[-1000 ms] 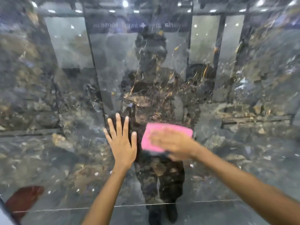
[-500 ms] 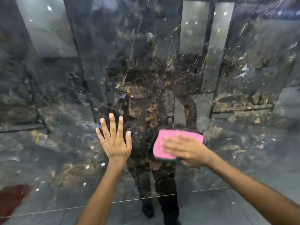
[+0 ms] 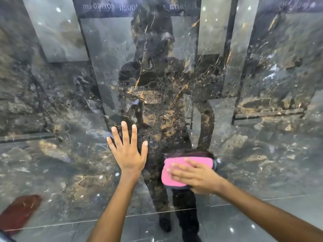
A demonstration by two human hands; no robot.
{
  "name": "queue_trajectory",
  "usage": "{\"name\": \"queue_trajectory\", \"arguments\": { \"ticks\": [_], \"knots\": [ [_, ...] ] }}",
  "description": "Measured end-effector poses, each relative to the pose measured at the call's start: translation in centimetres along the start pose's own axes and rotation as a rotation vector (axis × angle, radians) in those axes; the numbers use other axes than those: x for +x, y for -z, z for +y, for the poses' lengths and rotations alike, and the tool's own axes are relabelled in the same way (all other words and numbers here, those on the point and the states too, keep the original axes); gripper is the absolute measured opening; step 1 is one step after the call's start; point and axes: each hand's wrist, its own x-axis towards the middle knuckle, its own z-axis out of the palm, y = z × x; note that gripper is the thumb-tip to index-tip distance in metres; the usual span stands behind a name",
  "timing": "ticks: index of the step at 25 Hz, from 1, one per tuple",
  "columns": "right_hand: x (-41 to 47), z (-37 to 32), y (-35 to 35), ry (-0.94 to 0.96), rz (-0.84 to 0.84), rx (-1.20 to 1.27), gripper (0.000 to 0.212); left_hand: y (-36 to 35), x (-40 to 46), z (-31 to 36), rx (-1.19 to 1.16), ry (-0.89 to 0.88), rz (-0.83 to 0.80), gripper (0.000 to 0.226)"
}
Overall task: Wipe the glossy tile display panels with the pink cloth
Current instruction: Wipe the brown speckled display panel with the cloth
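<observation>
While the dark glossy panel [image 3: 73, 163] fills your view, your left hand [image 3: 129, 154] braces flat at seven o'clock, fingers spread; your right hand [image 3: 195, 175] presses the pink cloth [image 3: 174, 172] flat at five. It looks folded; uneven pressure could leave streaks.

1 view only, worn on the head, aimed forward and slightly down, close to the glossy tile panel [image 3: 262, 84] that fills almost the whole picture. Near enough for both forearms to enter from the bottom edge and reach the surface: left hand [image 3: 128, 154] near centre, right hand [image 3: 195, 177] just right of it. Wide-angle, with straight seams bowed toward the edges. Reflected in the gloss, a dim standing figure facing back.
</observation>
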Motion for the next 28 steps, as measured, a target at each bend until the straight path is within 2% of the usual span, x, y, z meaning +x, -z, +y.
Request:
{"name": "queue_trajectory", "arguments": {
  "ticks": [2, 4, 5, 6, 7, 8, 9, 10, 11, 12, 13, 14, 16, 17, 18, 19, 21, 23, 24, 25, 26, 28],
  "knots": [
    [0.5, 5.2, 2.6, -0.241, 0.192, 0.036, 0.071, 0.0, 0.0, 0.1, 0.015, -0.001, 0.001, 0.064],
    [1.6, 10.0, 5.0, -0.619, 0.453, 0.095, 0.055, 0.1, 0.1, 0.2, 0.027, 0.004, -0.001, 0.065],
    [2.0, 10.8, 5.0, -0.784, 0.518, 0.118, 0.058, 0.1, 0.0, 0.2, 0.031, 0.006, -0.001, 0.065],
    [2.2, 10.0, 4.1, -0.864, 0.538, 0.098, 0.065, 0.1, 0.0, 0.2, 0.034, 0.006, -0.002, 0.065],
    [1.8, 7.6, 2.5, -0.829, 0.491, 0.059, 0.074, 0.1, 0.1, 0.1, 0.036, 0.006, -0.004, 0.065],
    [0.9, 4.0, 0.7, -0.68, 0.36, 0.029, 0.084, 0.1, 0.1, 0.2, 0.037, 0.008, -0.009, 0.065],
    [-0.3, 0.3, -1.1, -0.439, 0.208, -0.008, 0.091, 0.1, 0.2, 0.2, 0.037, 0.009, -0.015, 0.065],
    [-1.7, -2.3, -2.0, -0.2, 0.059, -0.038, 0.095, 0.1, 0.2, 0.1, 0.038, 0.007, -0.018, 0.065],
    [-2.9, -3.4, -2.3, -0.056, -0.034, -0.043, 0.095, 0.0, 0.2, 0.1, 0.039, 0.003, -0.018, 0.065],
    [-3.4, -2.9, -2.0, -0.008, -0.052, -0.026, 0.091, 0.0, 0.1, 0.0, 0.04, 0.0, -0.016, 0.065],
    [-2.9, -1.5, -1.4, -0.058, 0.006, 0.001, 0.086, -0.1, 0.0, 0.0, 0.037, 0.002, -0.012, 0.066],
    [-1.6, 0.4, -0.3, -0.201, 0.107, 0.05, 0.078, -0.1, -0.1, 0.0, 0.032, 0.011, -0.01, 0.066],
    [2.5, 4.4, 2.4, -0.601, 0.4, 0.142, 0.057, 0.1, 0.0, 0.1, 0.024, 0.022, -0.019, 0.065],
    [4.5, 5.1, 2.9, -0.733, 0.474, 0.176, 0.052, 0.3, 0.1, 0.0, 0.015, 0.023, -0.038, 0.064],
    [5.9, 4.8, 2.9, -0.753, 0.492, 0.177, 0.054, 0.5, 0.3, -0.1, 0.001, 0.017, -0.058, 0.062],
    [6.6, 3.2, 2.0, -0.657, 0.435, 0.14, 0.061, 0.7, 0.5, -0.1, -0.02, 0.008, -0.076, 0.06],
    [5.2, -2.9, -0.9, -0.234, 0.096, 0.118, 0.077, 1.2, 0.5, 0.4, -0.096, 0.051, -0.103, 0.059],
    [1.1, -7.5, -2.8, 0.157, -0.205, 0.086, 0.073, 1.8, -1.9, 1.1, -0.161, 0.203, -0.145, 0.058],
    [-0.8, -7.4, -3.0, 0.241, -0.257, 0.083, 0.069, 2.2, -4.2, 1.1, -0.145, 0.252, -0.176, 0.059],
    [-2.2, -6.1, -2.8, 0.233, -0.232, 0.129, 0.07, 2.4, -6.9, 0.8, -0.097, 0.249, -0.221, 0.061],
    [-3.1, -4.0, -2.2, 0.127, -0.139, 0.192, 0.074, 2.5, -9.3, 0.0, -0.033, 0.197, -0.274, 0.062],
    [-4.1, 2.1, 0.3, -0.245, 0.094, 0.219, 0.075, 2.0, -12.2, -1.9, 0.043, 0.112, -0.336, 0.065]
  ]
}}
